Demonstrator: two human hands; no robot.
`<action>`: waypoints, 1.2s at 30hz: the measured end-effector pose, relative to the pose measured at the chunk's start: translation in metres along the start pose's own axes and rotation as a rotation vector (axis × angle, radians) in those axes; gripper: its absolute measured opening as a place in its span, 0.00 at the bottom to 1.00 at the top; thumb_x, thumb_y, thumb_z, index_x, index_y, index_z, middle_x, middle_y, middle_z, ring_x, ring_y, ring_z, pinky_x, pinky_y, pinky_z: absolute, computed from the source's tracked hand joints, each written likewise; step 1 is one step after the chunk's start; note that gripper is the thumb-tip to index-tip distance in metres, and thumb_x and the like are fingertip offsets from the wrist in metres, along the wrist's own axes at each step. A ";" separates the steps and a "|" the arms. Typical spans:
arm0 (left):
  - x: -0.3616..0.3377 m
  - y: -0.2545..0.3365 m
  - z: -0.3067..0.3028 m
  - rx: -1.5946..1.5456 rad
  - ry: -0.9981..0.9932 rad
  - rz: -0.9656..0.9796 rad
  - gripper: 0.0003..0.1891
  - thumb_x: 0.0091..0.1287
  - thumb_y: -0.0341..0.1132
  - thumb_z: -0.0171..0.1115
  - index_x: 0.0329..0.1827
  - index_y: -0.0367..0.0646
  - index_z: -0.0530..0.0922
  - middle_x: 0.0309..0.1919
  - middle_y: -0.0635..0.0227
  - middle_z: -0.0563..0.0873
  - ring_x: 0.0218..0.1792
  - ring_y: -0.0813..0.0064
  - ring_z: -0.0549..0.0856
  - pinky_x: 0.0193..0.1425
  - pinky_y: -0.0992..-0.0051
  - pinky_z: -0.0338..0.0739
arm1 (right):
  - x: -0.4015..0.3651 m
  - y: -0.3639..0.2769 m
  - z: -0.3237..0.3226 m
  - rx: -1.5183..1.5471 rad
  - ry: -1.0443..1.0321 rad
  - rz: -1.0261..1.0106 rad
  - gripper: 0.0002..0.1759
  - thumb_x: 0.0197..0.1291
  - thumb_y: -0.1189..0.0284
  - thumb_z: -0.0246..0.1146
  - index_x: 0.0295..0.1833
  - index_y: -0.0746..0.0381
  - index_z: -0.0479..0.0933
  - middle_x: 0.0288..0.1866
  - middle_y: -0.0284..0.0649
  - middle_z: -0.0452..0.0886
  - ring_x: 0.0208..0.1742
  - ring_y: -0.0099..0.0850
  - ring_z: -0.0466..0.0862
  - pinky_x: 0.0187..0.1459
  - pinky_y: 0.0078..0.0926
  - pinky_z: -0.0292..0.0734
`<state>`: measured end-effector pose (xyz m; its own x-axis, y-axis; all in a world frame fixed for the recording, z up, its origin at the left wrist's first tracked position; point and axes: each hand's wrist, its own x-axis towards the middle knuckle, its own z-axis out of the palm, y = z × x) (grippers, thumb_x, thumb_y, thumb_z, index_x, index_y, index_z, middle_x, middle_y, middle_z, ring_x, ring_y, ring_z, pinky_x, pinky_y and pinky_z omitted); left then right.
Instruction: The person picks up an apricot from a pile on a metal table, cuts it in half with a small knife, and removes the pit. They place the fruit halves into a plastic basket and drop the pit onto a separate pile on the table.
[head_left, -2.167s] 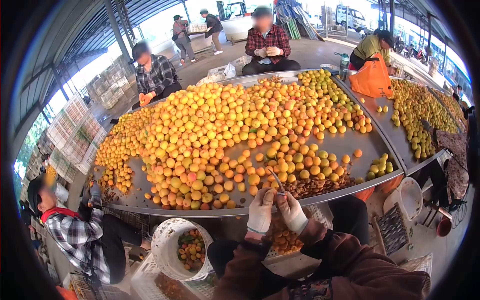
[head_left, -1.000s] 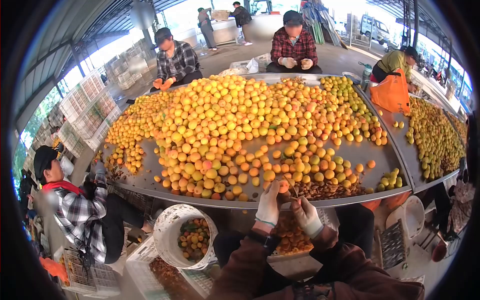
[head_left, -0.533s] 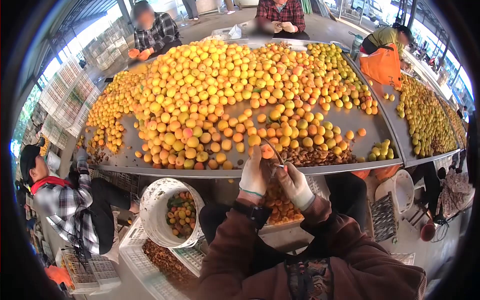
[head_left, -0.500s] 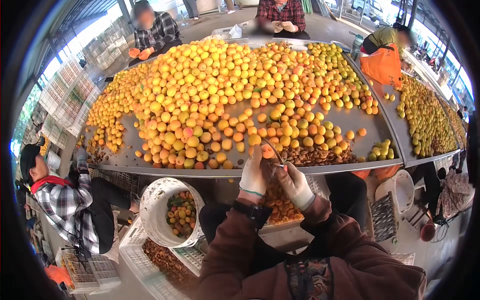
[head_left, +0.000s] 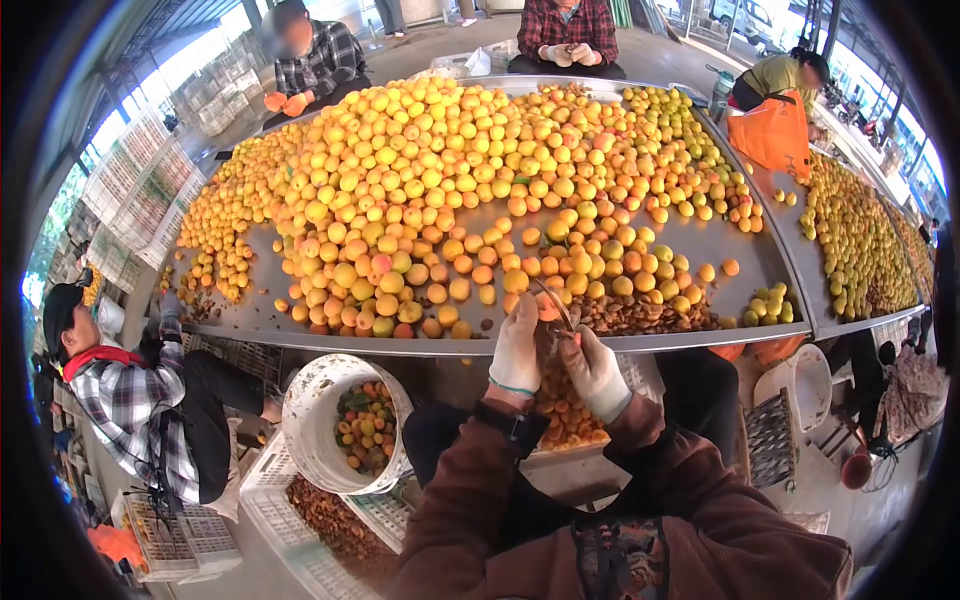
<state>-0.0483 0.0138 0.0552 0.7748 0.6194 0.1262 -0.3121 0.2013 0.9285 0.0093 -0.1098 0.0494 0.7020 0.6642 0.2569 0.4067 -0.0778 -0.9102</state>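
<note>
My left hand point(head_left: 517, 346), in a white glove, is closed around an orange apricot point(head_left: 546, 309) at the table's front edge. My right hand point(head_left: 597, 376), also gloved, grips a small knife point(head_left: 562, 308) whose curved blade lies against the fruit. The knife's handle is mostly hidden in the fingers. Just beyond my hands, a heap of brown apricot pits point(head_left: 640, 316) lies on the metal table point(head_left: 480, 346). A big pile of whole apricots point(head_left: 390, 160) covers much of the tabletop. Below my hands, orange apricot pieces point(head_left: 572, 410) fill a container between my knees.
A white bucket point(head_left: 295, 415) with apricots and leaves stands at my left, by a white crate point(head_left: 262, 512) holding brown pits. Co-workers sit at the left point(head_left: 135, 400) and across the table. An orange bag point(head_left: 768, 135) hangs at the right, beside a second fruit table.
The blade has shifted around the apricot, and the fruit is now more covered by blade and fingers. The view has moved slightly; both hands stay at the table edge.
</note>
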 end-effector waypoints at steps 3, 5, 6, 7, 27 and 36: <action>0.010 -0.003 0.004 -0.291 0.016 -0.269 0.20 0.77 0.51 0.48 0.50 0.44 0.78 0.36 0.76 0.81 0.33 0.85 0.76 0.36 0.82 0.69 | 0.002 0.008 0.003 -0.032 0.034 -0.014 0.20 0.71 0.56 0.53 0.49 0.64 0.71 0.29 0.57 0.77 0.36 0.59 0.80 0.35 0.41 0.75; 0.008 -0.021 0.006 -0.389 -0.054 -0.173 0.18 0.77 0.48 0.49 0.49 0.42 0.78 0.39 0.74 0.81 0.38 0.83 0.77 0.43 0.81 0.71 | 0.000 0.016 0.005 -0.039 0.072 -0.014 0.20 0.71 0.56 0.53 0.48 0.64 0.71 0.30 0.58 0.77 0.37 0.60 0.80 0.35 0.42 0.75; 0.010 -0.029 0.005 -0.470 -0.055 -0.227 0.17 0.76 0.46 0.51 0.49 0.40 0.77 0.42 0.72 0.80 0.45 0.80 0.77 0.52 0.79 0.71 | -0.001 0.021 0.005 -0.022 0.073 0.013 0.20 0.70 0.56 0.53 0.47 0.64 0.71 0.30 0.59 0.77 0.38 0.61 0.79 0.35 0.44 0.75; 0.009 -0.027 0.007 -0.470 -0.060 -0.222 0.17 0.76 0.46 0.51 0.49 0.40 0.77 0.42 0.72 0.80 0.45 0.80 0.77 0.52 0.79 0.71 | 0.000 0.024 0.005 -0.005 0.072 0.034 0.19 0.70 0.56 0.54 0.46 0.64 0.70 0.30 0.59 0.77 0.38 0.62 0.79 0.34 0.45 0.74; 0.008 -0.029 0.007 -0.009 0.110 -0.055 0.13 0.74 0.36 0.51 0.52 0.36 0.75 0.38 0.66 0.81 0.35 0.71 0.79 0.39 0.71 0.74 | 0.016 0.038 0.017 -0.352 0.036 0.016 0.19 0.66 0.66 0.57 0.57 0.63 0.66 0.31 0.53 0.81 0.34 0.57 0.81 0.30 0.48 0.76; 0.001 -0.017 0.004 0.795 -0.026 0.050 0.18 0.71 0.28 0.48 0.63 0.33 0.69 0.42 0.52 0.82 0.46 0.59 0.81 0.49 0.67 0.75 | 0.011 0.032 -0.001 -0.434 -0.041 0.067 0.18 0.64 0.63 0.58 0.54 0.60 0.68 0.33 0.53 0.83 0.35 0.56 0.82 0.35 0.51 0.76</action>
<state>-0.0400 0.0080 0.0406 0.7862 0.5931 0.1738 0.1308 -0.4344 0.8912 0.0304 -0.1056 0.0228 0.7147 0.6756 0.1809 0.5755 -0.4211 -0.7011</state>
